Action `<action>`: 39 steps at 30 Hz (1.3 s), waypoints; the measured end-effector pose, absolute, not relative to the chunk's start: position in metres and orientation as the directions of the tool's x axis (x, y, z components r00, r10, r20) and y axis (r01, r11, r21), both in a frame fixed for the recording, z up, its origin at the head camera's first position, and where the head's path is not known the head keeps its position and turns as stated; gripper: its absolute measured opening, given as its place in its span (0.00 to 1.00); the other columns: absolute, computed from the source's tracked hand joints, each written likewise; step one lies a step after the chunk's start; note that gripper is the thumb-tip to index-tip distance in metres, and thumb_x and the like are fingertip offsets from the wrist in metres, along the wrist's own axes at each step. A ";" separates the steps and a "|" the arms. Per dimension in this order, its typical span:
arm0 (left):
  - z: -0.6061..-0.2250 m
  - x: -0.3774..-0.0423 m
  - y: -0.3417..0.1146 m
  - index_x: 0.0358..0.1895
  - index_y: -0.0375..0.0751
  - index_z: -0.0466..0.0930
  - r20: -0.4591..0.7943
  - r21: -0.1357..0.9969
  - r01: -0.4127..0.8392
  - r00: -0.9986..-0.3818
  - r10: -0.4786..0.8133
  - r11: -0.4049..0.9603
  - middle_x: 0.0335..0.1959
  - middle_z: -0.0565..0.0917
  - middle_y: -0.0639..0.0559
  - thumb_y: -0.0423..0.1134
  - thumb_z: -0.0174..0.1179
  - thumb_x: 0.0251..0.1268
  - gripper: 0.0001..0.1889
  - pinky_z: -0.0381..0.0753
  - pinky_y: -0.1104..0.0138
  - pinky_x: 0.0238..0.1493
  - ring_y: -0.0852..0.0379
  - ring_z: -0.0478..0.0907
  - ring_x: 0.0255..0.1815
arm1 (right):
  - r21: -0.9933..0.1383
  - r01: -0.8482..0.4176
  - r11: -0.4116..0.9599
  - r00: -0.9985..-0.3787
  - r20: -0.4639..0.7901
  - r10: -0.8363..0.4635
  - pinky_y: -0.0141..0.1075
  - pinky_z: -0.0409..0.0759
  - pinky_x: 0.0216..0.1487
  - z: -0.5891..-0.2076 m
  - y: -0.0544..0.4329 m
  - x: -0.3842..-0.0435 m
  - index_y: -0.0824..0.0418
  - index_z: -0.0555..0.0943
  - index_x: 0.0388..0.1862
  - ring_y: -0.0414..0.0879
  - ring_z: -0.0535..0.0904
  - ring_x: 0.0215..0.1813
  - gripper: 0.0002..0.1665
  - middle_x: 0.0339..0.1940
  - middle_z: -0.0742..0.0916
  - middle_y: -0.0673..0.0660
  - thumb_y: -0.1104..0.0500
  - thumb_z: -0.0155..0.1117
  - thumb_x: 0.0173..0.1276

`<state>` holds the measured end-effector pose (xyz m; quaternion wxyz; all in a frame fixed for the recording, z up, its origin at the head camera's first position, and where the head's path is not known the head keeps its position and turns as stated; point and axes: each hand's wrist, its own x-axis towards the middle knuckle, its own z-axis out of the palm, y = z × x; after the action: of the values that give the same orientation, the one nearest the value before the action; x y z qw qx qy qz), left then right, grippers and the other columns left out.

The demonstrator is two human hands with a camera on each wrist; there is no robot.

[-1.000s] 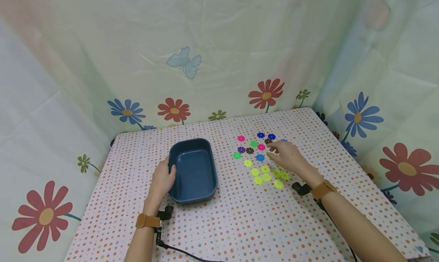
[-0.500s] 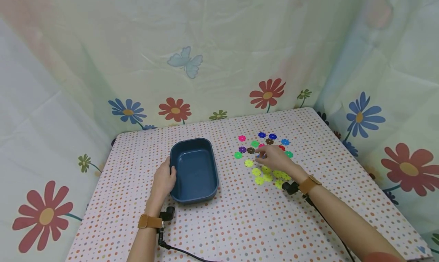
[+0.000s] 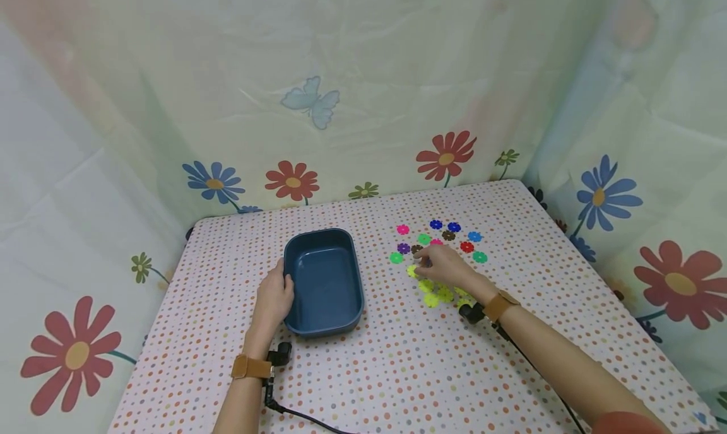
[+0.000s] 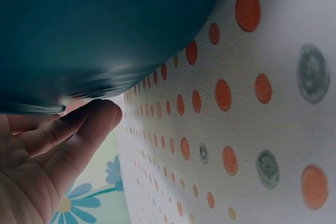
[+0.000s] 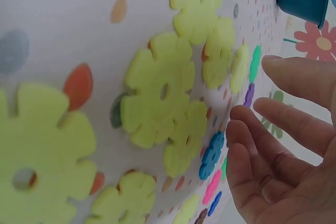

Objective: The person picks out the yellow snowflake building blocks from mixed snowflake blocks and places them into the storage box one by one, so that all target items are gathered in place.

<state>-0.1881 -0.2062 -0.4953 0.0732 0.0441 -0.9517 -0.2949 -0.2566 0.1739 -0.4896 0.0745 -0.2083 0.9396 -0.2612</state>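
A dark blue rectangular tub (image 3: 320,292) stands on the table. My left hand (image 3: 275,295) holds its left rim, thumb over the edge; in the left wrist view, fingers (image 4: 79,145) lie against the outer wall. Over the flower-shaped plastic discs hovers my right hand (image 3: 445,267), its thumb and fingers apart with nothing between them in the right wrist view. Nearest its fingertips are a yellow disc (image 3: 411,270) and a dark brown disc (image 3: 417,249). Below lie several yellow discs (image 3: 431,300), partly hidden by the hand. A blue disc (image 5: 212,156) shows in the right wrist view.
Further back lie pink (image 3: 402,229), green (image 3: 396,258), purple (image 3: 403,248), dark blue (image 3: 436,224) and red discs (image 3: 467,247). Flower-printed curtains (image 3: 375,93) bound the dotted table (image 3: 386,371). A cable (image 3: 309,422) trails from the left wrist camera.
My right hand has moved left and a little nearer, uncovering the red, light blue and green discs on the right. The left hand stays on the tub's rim.
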 end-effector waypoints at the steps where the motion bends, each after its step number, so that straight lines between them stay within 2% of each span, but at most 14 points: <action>1: -0.495 -0.188 -0.206 0.75 0.23 0.58 0.116 0.569 -0.039 -0.985 -0.127 0.821 0.68 0.70 0.25 0.34 0.45 0.80 0.27 0.71 0.44 0.67 0.32 0.69 0.69 | -0.523 -0.351 0.776 -0.902 -0.033 -0.430 0.38 0.82 0.38 -0.490 0.174 -0.256 0.71 0.83 0.57 0.44 0.81 0.37 0.23 0.37 0.87 0.55 0.59 0.72 0.66; 11: -0.497 -0.187 -0.206 0.75 0.23 0.58 0.129 0.571 -0.036 -0.983 -0.133 0.820 0.68 0.70 0.25 0.35 0.45 0.80 0.27 0.71 0.44 0.67 0.33 0.70 0.69 | -0.536 -0.379 0.755 -0.894 0.000 -0.449 0.40 0.82 0.40 -0.495 0.166 -0.257 0.69 0.85 0.53 0.45 0.81 0.37 0.20 0.37 0.88 0.56 0.60 0.73 0.64; 19: -0.497 -0.187 -0.206 0.74 0.22 0.58 0.132 0.574 -0.029 -0.983 -0.127 0.818 0.68 0.70 0.25 0.34 0.44 0.80 0.27 0.71 0.44 0.67 0.32 0.69 0.69 | -0.522 -0.381 0.763 -0.898 0.013 -0.440 0.37 0.79 0.34 -0.500 0.166 -0.257 0.68 0.87 0.51 0.44 0.77 0.34 0.18 0.36 0.86 0.55 0.60 0.74 0.64; 26: -0.498 -0.187 -0.206 0.75 0.23 0.58 0.118 0.577 -0.045 -0.983 -0.138 0.816 0.70 0.69 0.26 0.35 0.44 0.80 0.27 0.71 0.44 0.67 0.33 0.68 0.70 | -0.508 -0.371 0.777 -0.906 0.015 -0.423 0.37 0.80 0.37 -0.506 0.165 -0.256 0.65 0.88 0.50 0.45 0.78 0.38 0.16 0.38 0.86 0.55 0.61 0.74 0.64; 39: -0.498 -0.186 -0.204 0.75 0.23 0.58 0.127 0.576 -0.041 -0.982 -0.139 0.816 0.70 0.68 0.26 0.35 0.44 0.80 0.27 0.71 0.44 0.67 0.33 0.68 0.70 | -0.521 -0.363 0.772 -0.907 0.007 -0.422 0.39 0.81 0.39 -0.504 0.164 -0.256 0.67 0.87 0.44 0.46 0.79 0.37 0.13 0.35 0.85 0.54 0.63 0.75 0.62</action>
<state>-0.1859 -0.2043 -0.4976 0.0820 0.0475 -0.9494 -0.2994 -0.2557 0.1643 -0.5038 0.0552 -0.2087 0.9397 -0.2652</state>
